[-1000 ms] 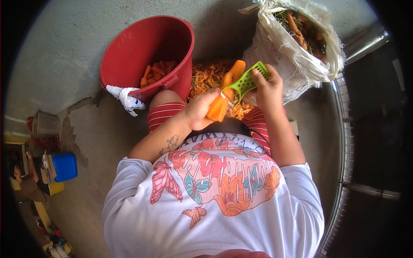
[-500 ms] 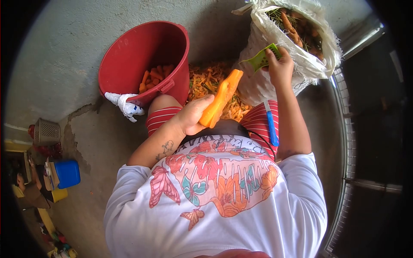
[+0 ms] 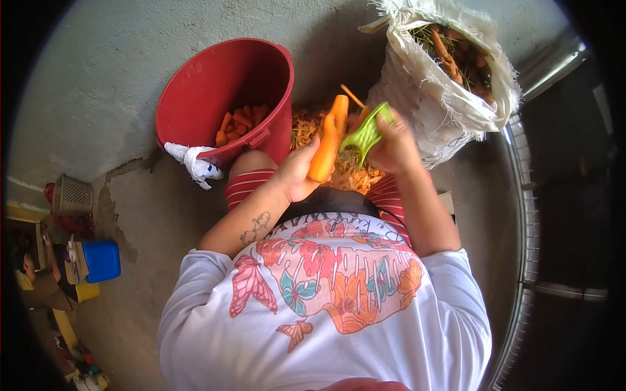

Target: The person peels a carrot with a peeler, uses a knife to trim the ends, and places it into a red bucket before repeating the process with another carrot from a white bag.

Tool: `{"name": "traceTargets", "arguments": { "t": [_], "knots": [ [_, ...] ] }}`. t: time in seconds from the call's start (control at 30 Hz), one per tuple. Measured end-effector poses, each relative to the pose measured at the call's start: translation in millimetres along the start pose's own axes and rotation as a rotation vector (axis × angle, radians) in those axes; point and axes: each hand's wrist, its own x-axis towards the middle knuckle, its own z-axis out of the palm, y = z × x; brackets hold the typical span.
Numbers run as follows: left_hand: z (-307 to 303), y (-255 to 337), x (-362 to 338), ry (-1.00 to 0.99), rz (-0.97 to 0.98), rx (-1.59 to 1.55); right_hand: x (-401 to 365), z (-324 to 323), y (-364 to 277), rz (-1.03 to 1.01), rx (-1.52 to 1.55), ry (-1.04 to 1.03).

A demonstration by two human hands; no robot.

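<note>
My left hand is wrapped round the lower end of a peeled, bright orange carrot, which points up and away from me. Close to the carrot's right side, my right hand grips a green peeler; the hand is slightly blurred. A thin strip of orange peel shows in the air just beyond the peeler. Under both hands, a heap of carrot peelings lies on the floor between my knees.
A red bucket with carrot pieces inside stands ahead on the left, a white cloth tied at its rim. Ahead on the right is a white sack of unpeeled carrots. A person is at the far left.
My right hand has come down and left with the peeler, from beside the sack to the carrot. The carrot now stands more upright. A peel strip has appeared in the air.
</note>
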Motion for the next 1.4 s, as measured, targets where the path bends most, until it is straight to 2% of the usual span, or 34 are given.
{"name": "traceTargets", "arguments": {
  "t": [0.03,0.1,0.13,0.23,0.3,0.4,0.5,0.6,0.7,0.8,0.9,1.03,1.07,1.2,1.3,1.4],
  "knots": [
    [3,-1,-3,0.033,0.005,-0.004,7,-3,-8,-0.137,-0.025,0.092],
    [12,2,-7,0.096,0.022,-0.01,8,-9,-24,-0.278,0.11,0.321],
    [11,2,-8,0.068,0.013,-0.024,5,-12,-28,-0.261,0.151,0.389],
    [8,5,-5,-0.001,-0.022,-0.106,-12,3,-23,-0.183,0.165,0.33],
    [5,6,-3,-0.031,-0.064,-0.208,-26,21,-10,-0.223,-0.049,0.226],
    [13,2,-1,0.002,-0.024,-0.197,-41,39,10,-0.258,-0.312,0.203],
    [27,5,-10,0.036,-0.007,-0.123,-42,41,19,-0.295,-0.386,0.206],
    [44,7,-18,0.157,-0.008,-0.127,-39,42,18,-0.285,-0.444,0.227],
    [47,7,-22,0.119,-0.048,-0.145,-38,40,16,-0.259,-0.464,0.193],
    [22,3,-18,-0.147,-0.1,-0.102,-33,34,9,-0.228,-0.493,0.172],
    [17,2,-24,-0.156,-0.076,-0.023,-22,26,1,-0.315,-0.538,0.232],
    [23,7,-34,-0.165,-0.058,0.11,-8,19,-13,-0.323,-0.417,0.227],
    [23,8,-35,-0.169,-0.057,0.132,0,4,-17,-0.338,-0.486,0.225],
    [22,10,-36,-0.182,-0.069,0.15,28,-18,-32,-0.299,-0.409,0.214],
    [9,12,-25,-0.182,-0.189,0.033,46,-25,-47,-0.127,-0.529,0.239],
    [-13,13,-5,-0.177,-0.147,0.094,77,-57,-35,-0.179,-0.761,0.319]
  ]
}}
